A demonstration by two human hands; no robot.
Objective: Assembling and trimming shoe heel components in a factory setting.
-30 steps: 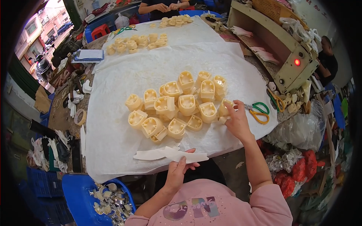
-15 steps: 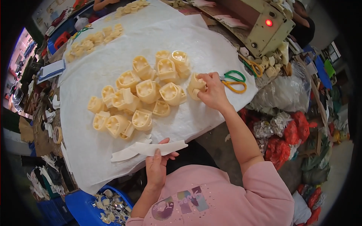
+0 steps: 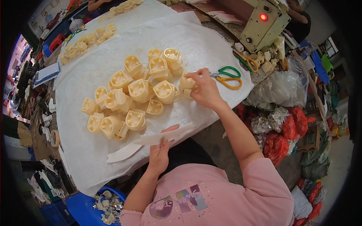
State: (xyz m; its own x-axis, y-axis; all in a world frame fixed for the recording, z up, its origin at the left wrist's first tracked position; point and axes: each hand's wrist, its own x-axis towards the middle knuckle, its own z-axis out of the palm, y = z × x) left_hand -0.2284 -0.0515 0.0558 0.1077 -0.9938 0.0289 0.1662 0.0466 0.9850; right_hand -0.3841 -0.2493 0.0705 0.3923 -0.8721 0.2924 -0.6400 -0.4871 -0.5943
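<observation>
Hands: right (image 3: 205,90) grips a cream ribbed plastic piece (image 3: 186,86), left (image 3: 160,152) pinches a white strip (image 3: 151,142).

Head view, looking steeply down, table (image 3: 94,165) near.

left hand (image 3: 159,155): fingers pinched, arm bent | right hand (image 3: 204,89): fingers curled closed, arm outstretched

A pink short-sleeved top (image 3: 211,196) is worn, with a multicoloured print (image 3: 181,199) set across its chest. Below the sleeves, both forearms are left bare. No rings, watch or gloves are seen on the left hand (image 3: 160,154) or the right hand (image 3: 205,88).
</observation>
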